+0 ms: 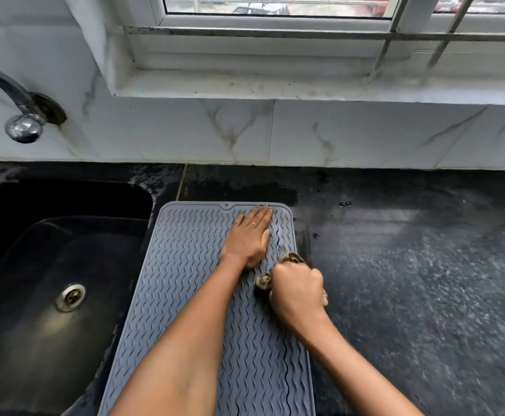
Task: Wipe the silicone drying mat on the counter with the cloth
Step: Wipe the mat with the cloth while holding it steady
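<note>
Forearms (185, 340) over mat (185, 265), sink (35, 295) beside.

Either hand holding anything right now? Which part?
The right hand grips the cloth, bunched in its fist, ends sticking out. The left hand holds nothing; it lies flat on the silicone mat.

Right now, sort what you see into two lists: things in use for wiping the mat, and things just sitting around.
In use:
- grey silicone drying mat, lying on the black counter
- cloth, bunched in the right hand
- left hand, pressed flat on the mat

Just there:
- sink with its drain
- wall tap
- window
</note>
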